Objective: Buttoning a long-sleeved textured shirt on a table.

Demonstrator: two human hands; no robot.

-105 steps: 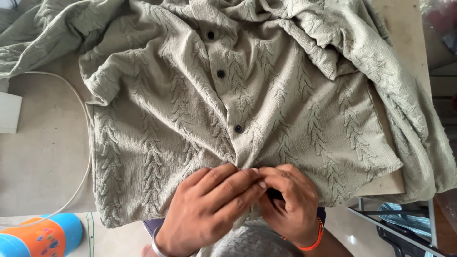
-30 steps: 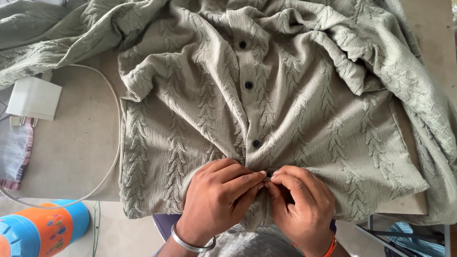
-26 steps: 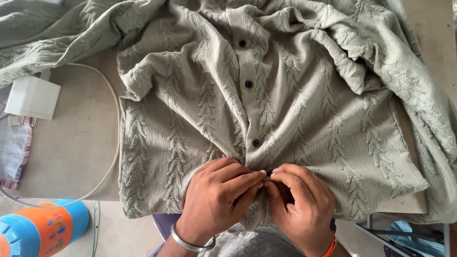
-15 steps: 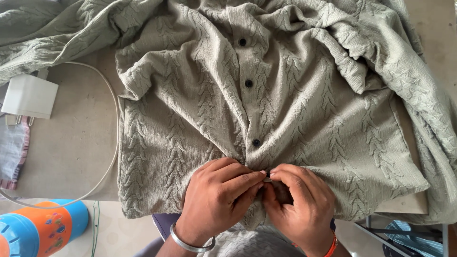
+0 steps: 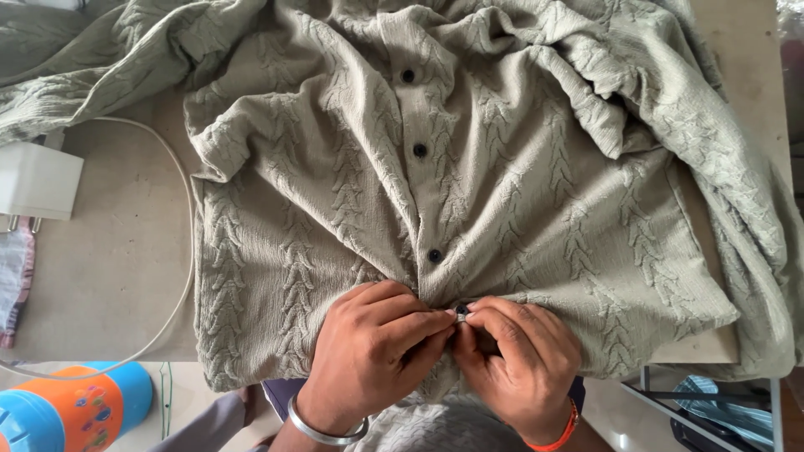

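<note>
A: At near edge of pale grey-beige flat table: sage-green textured knit button-front shirt spread front-up, placket running away from viewer.

B: Hands?

A: Left hand and right hand meeting at lowest part of placket, fingertips pinched tight from both sides on small dark round button and fabric around it. Fingers curled nearly closed, no gap visible. Likely gripped so to steady hole against button.

B: Other buttons?

A: Three dark ones up placket, seated in fabric. Hem bunched under hands, probably from pull of pinch.

B: Surroundings?

A: White boxy plug adapter at left, its white cord looping along shirt edge. Orange-and-blue plastic cylinder below table edge, lower left. Silver bangle on left wrist, orange band on right.
</note>
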